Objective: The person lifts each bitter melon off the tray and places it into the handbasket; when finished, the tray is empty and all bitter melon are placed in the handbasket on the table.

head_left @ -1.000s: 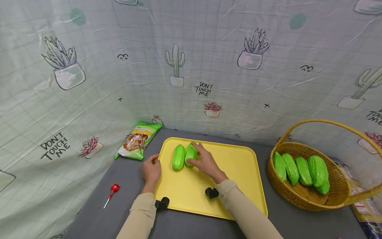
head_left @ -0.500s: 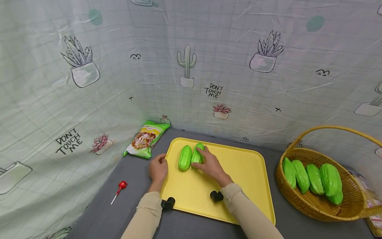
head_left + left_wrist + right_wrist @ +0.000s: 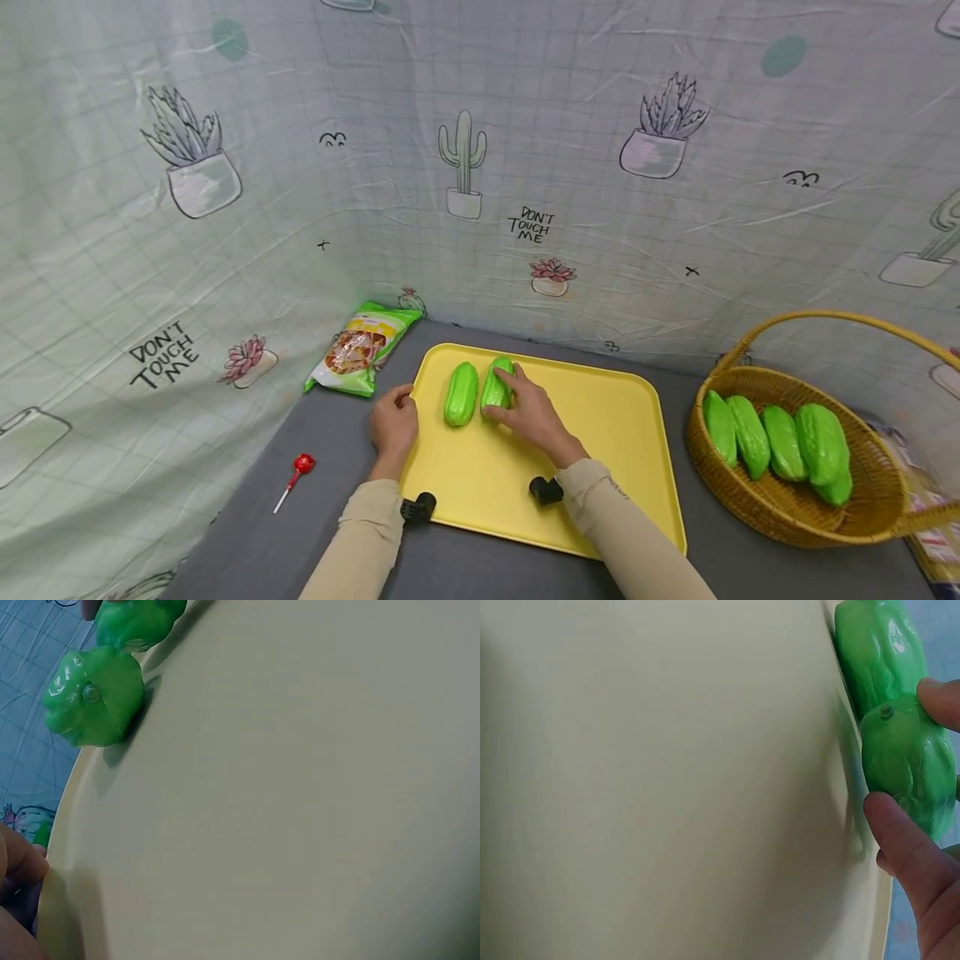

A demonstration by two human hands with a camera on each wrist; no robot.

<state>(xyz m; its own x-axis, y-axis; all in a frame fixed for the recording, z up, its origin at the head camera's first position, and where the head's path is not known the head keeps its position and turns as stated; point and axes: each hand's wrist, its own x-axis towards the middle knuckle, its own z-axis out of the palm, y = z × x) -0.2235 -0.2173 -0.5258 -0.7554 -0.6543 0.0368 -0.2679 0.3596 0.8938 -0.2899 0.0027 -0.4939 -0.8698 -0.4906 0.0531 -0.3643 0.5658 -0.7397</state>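
In the head view my right hand [image 3: 534,414] holds a glossy green ridged vegetable [image 3: 495,385] between thumb and fingers, over the upper left of a yellow tray [image 3: 585,425]. The right wrist view shows thumb and fingers on either side of this vegetable [image 3: 907,761]. A second, similar vegetable [image 3: 461,395] lies just left of it on the tray, a narrow gap between them. Beyond the tray's left side, my left hand [image 3: 394,425] has curled fingers at the rim; in the left wrist view its fingers [image 3: 22,855] grip the tray edge [image 3: 64,825].
To the right stands a wicker basket [image 3: 757,521] with a tall handle, holding several more green vegetables [image 3: 783,442]. A green snack bag [image 3: 362,348] lies at the back left, and a red lollipop [image 3: 303,464] on the grey table [image 3: 255,550]. A printed curtain [image 3: 570,150] hangs behind.
The head view has swung right, then slightly back. The vegetable in my right hand stands slightly farther right of its neighbour, widening the gap. My left hand stays at the tray's left rim.
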